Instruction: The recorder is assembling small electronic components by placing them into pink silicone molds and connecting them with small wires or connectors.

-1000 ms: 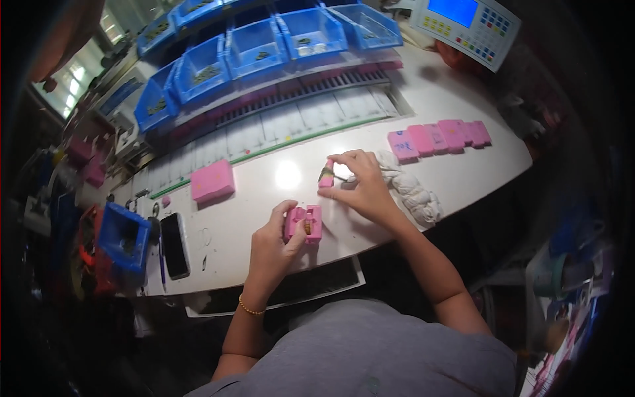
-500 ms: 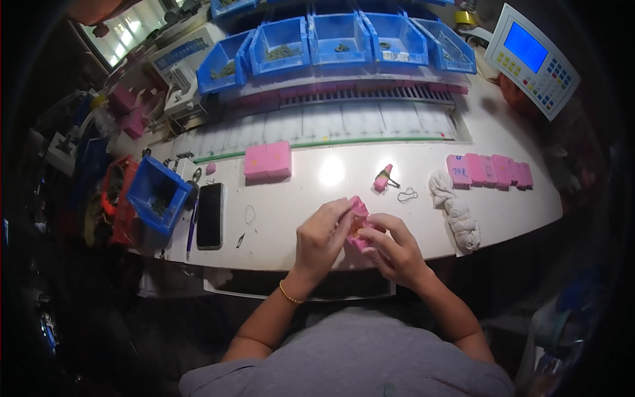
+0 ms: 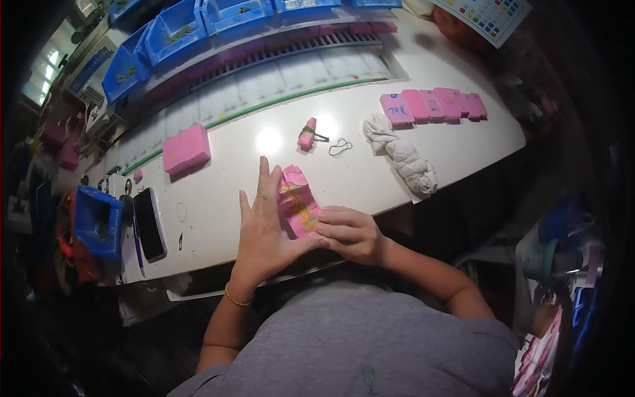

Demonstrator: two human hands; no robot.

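A creased sheet of pink paper [image 3: 299, 202] stands unfolded between my hands, near the front edge of the table. Thin yellow strands or markings show on it; which of the two I cannot tell. My left hand [image 3: 263, 228] lies along the paper's left side, fingers stretched and spread, its thumb reaching under the lower edge. At the lower right corner, the fingers of my right hand [image 3: 354, 235] pinch the paper, close to my left thumb tip. Beyond it lies a small rolled pink packet [image 3: 307, 134] with a dark band round it, beside a loose rubber band [image 3: 340, 147].
Two pink blocks [image 3: 187, 149] sit to the left, and a row of pink packets [image 3: 433, 106] to the right by a twisted white cloth [image 3: 400, 152]. A phone [image 3: 149, 225], pen [image 3: 138, 245] and blue bin [image 3: 98, 221] line the left side. Blue bins [image 3: 175, 33] stand at the back.
My view has turned toward the right. The pink paper, crumpled between both hands before, is now spread wider. My left fingers have straightened and spread apart.
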